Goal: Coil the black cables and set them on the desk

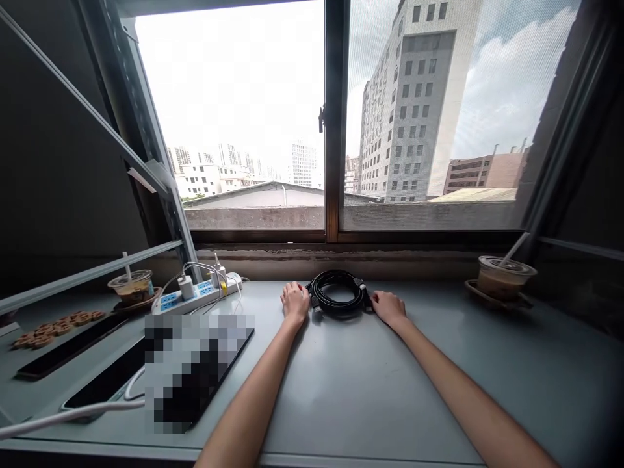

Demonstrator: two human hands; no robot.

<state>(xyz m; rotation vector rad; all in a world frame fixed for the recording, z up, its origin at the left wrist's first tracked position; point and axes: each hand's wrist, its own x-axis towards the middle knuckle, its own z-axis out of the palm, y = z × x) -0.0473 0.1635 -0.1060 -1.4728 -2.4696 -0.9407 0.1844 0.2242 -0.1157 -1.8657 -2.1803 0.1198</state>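
Cable [338, 294], black and wound into a coil, lies on the tabletop [370, 383] near the middle of its far edge, below the window. The left hand [295, 301] rests at the coil's left side and the right hand [389, 307] at its right side, both palm-down with fingers loosely curled against the loops, not closed around them. A power strip [197, 294] sits toward the far left corner, one iced drink [131, 287] beside it, another [504, 276] near the far right corner.

Black cable coil [338, 294]: wound in a neat round loop, lying flat on the grey tabletop near the window sill, connector ends gathered at its right side.
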